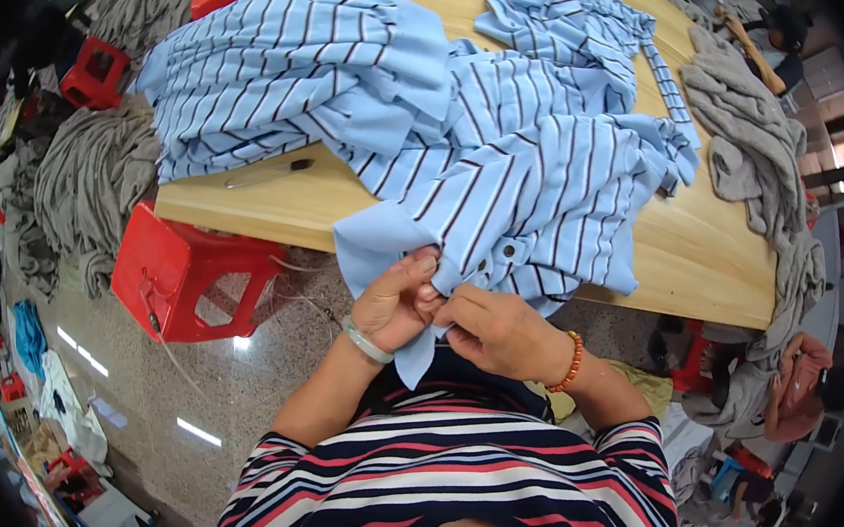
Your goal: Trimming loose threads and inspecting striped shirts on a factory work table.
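The striped shirt (496, 187), pale blue with dark lines, hangs over the near edge of the wooden worktop (712, 248), its long axis running from about 1 o'clock on the worktop down to 7 o'clock, where a plain blue corner points toward the person's chest. The left hand (395, 304) is closed, pinching that blue edge between thumb and fingers. The right hand (499, 335), just beside it at 4 o'clock and touching it, is also closed on the same edge of cloth. A second striped shirt (275, 76) lies in a heap at 11 o'clock, with a pen (269, 172) beside it on the worktop. A red stool (187, 269) stands on the floor at 9 o'clock of the hands.
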The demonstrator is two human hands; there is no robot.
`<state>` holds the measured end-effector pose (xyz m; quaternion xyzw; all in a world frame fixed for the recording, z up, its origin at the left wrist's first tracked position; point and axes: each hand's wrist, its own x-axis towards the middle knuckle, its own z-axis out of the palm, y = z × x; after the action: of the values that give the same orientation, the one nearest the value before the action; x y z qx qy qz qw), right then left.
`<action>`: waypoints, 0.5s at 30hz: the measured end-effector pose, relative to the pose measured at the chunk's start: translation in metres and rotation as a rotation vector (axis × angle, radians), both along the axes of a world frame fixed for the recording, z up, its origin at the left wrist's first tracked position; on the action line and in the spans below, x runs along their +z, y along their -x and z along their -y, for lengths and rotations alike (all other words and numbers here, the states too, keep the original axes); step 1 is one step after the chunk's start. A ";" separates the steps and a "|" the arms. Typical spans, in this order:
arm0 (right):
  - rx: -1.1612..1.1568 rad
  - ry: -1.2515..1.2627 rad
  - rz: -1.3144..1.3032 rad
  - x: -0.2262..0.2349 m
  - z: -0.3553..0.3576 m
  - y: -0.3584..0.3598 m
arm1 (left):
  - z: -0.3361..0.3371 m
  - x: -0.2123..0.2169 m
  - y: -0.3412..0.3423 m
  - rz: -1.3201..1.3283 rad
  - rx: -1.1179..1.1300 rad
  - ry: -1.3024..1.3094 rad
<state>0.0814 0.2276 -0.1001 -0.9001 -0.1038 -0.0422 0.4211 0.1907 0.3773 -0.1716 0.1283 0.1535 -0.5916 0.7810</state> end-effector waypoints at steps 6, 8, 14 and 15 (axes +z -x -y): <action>-0.104 0.011 0.080 -0.001 0.000 0.000 | -0.008 0.012 0.007 1.113 0.314 -0.589; -0.146 0.067 0.109 0.000 -0.005 -0.002 | -0.016 0.026 0.008 1.414 0.266 -0.656; -0.173 0.160 0.229 -0.015 -0.016 -0.011 | -0.025 0.020 0.002 0.989 0.135 -0.475; -0.158 0.163 0.229 -0.014 -0.016 -0.010 | -0.025 0.020 0.001 0.958 0.104 -0.453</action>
<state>0.0915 0.2432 -0.1144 -0.9259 -0.0830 -0.1689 0.3276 0.1896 0.4023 -0.1517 0.5417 -0.0903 -0.3792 0.7447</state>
